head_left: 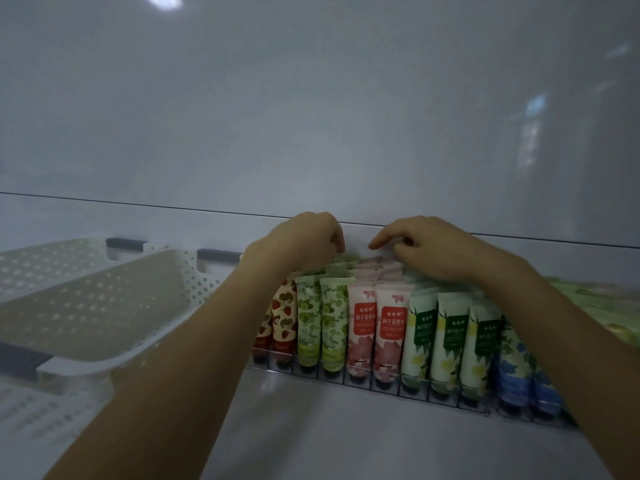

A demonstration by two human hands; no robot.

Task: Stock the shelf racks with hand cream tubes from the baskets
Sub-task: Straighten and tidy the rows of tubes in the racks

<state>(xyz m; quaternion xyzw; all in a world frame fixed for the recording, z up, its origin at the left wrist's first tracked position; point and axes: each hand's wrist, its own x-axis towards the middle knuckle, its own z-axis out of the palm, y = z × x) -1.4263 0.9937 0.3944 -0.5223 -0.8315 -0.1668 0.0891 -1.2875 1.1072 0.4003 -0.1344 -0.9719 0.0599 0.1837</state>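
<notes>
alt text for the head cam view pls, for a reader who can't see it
A left hand and a right hand touch the back rows of a shelf rack packed with hand cream tubes, cap down, in red, green, pink and blue designs. White perforated baskets sit to the left.

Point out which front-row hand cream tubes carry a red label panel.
The two pink floral tubes, between the green-fruit tubes and the white tubes with dark green labels.
</notes>
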